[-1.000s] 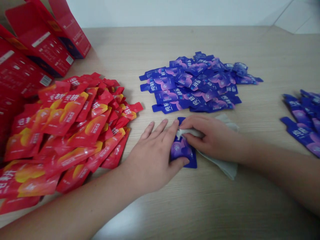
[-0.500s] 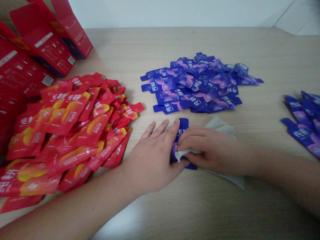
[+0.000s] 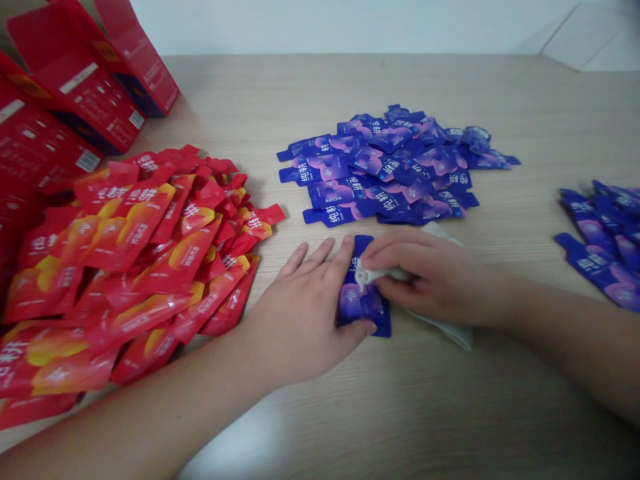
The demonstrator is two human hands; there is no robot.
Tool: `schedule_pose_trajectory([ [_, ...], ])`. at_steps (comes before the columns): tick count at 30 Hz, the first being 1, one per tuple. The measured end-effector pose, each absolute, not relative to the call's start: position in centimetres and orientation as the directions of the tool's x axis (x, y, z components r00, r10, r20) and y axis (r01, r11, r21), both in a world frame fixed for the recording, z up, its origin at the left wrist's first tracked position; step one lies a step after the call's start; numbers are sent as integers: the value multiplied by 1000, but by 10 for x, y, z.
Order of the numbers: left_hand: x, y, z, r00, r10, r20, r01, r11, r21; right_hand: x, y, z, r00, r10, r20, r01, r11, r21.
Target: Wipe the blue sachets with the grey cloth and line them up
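One blue-purple sachet lies face up on the wooden table in front of me, its narrow end pointing away. My left hand rests flat along the sachet's left side, fingers spread and thumb across its lower edge. In my right hand a bunched white wipe is pinched, its crumpled tip touching the upper middle of the sachet. The rest of the wipe trails out behind and below that hand. Part of the sachet's printing is hidden by the fingers and wipe.
A large heap of red sachets spreads at the left, with open red boxes standing behind it. Beyond my hands lies a pile of blue-purple sachets. Another blue pile sits at the right edge. A pale wall borders the table's back.
My right hand has slid the wipe away from me, from the sachet's middle toward its upper part, uncovering more of the lower half. My left hand stays in place on the sachet.
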State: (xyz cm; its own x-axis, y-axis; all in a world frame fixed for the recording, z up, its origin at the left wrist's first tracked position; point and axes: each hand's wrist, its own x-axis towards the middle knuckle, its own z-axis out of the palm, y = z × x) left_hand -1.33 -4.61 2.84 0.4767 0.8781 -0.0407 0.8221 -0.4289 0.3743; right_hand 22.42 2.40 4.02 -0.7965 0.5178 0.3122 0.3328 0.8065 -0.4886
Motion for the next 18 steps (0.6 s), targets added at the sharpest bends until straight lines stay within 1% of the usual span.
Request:
schedule_pose_trajectory([
  [2,-14,-46,29,491,870,-49,816,-439,376,220,13,46,-874,421,244,230,799,-555],
  [3,-15,-47,29,497,866,-54,814,-444,375,217,8,48,-898,391,199,212,784,-584],
  [5,-15,-46,31,504,862,-60,813,-450,371,213,2,48,-922,369,117,226,758,-612],
  [7,-14,-46,32,502,863,-64,814,-446,371,212,3,46,-918,387,85,262,755,-601],
  [9,-14,-45,33,498,865,-66,816,-441,373,214,10,42,-898,429,99,308,772,-556],
  [13,-15,-46,30,502,863,-59,815,-449,365,224,31,33,-808,551,209,421,788,-449],
  [15,-16,-50,27,525,850,-31,803,-484,348,229,39,28,-723,628,289,471,753,-460],
  [18,-15,-59,26,644,765,24,714,-611,341,234,45,23,-524,768,367,551,635,-542],
])
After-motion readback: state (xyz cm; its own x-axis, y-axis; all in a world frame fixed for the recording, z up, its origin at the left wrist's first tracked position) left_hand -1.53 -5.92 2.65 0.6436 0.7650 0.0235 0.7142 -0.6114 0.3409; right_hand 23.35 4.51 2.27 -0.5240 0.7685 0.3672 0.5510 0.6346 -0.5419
